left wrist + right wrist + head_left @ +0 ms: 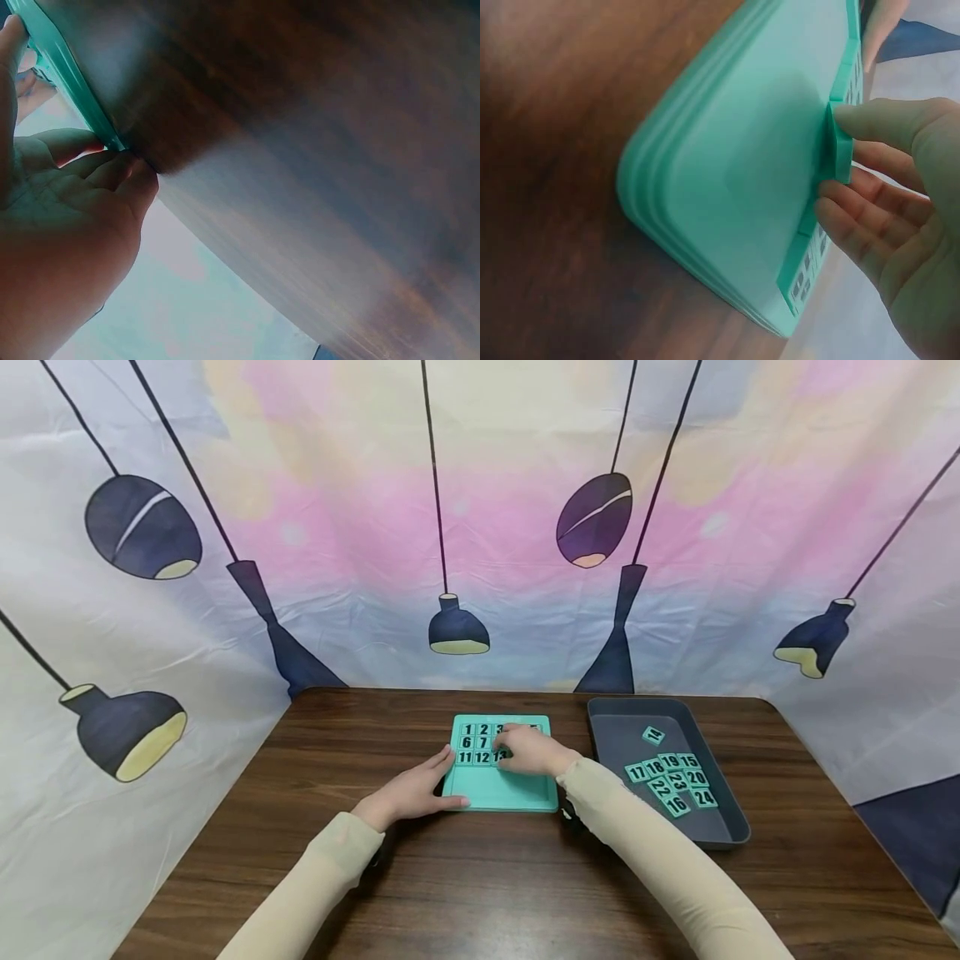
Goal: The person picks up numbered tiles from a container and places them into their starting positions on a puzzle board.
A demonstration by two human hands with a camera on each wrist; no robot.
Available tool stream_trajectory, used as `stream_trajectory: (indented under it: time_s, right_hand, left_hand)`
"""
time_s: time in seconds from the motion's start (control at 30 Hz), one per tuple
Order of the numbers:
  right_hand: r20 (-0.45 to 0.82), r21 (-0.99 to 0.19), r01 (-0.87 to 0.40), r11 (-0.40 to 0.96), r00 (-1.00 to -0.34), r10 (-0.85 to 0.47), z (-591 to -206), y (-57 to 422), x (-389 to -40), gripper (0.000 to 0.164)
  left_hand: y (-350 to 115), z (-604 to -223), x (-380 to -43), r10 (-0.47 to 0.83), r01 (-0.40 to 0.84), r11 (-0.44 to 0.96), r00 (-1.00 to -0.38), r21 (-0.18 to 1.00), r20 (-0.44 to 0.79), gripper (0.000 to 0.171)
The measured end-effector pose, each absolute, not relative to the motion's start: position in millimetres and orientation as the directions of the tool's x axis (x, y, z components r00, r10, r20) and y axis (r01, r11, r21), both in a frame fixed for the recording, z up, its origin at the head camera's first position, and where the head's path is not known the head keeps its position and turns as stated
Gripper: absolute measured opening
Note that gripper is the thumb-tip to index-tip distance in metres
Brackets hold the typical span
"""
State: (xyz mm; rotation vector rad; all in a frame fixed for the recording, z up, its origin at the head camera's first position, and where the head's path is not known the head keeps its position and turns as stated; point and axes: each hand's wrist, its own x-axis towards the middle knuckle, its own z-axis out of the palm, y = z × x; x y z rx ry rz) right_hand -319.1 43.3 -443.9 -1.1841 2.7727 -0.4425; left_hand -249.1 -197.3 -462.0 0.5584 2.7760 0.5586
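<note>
A turquoise number board lies on the wooden table, with rows of number tiles along its far part. My left hand rests at the board's left side, its fingers straight along the edge and its thumb at the near edge. In the left wrist view, fingertips touch the board's rim. My right hand is over the tile rows and pinches a number tile, which stands tilted above its neighbours. In the head view, that hand partly covers the 13 tile and hides several others.
A dark grey tray stands to the right of the board. Several loose number tiles lie in it, with the 14 tile apart from the rest. A patterned curtain hangs behind the table's far edge.
</note>
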Motion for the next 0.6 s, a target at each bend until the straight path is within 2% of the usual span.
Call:
stream_trajectory:
  time_s: [0.33, 0.6]
  right_hand:
    - [0.077, -0.274, -0.712, 0.647, -0.686, -0.723, -445.4, 41.3, -316.6, 0.028]
    - [0.042, -0.329, -0.656, 0.679, -0.729, -0.684, -434.9, 56.8, -324.9, 0.032]
  left_hand:
    - [-197.2, -458.6, -249.8, 0.408, 0.313, 0.859, -0.897, 0.405, -0.172, 0.098]
    - [-198.1, -459.0, -249.0, 0.423, 0.319, 0.845, -0.890, 0.430, -0.171, 0.098]
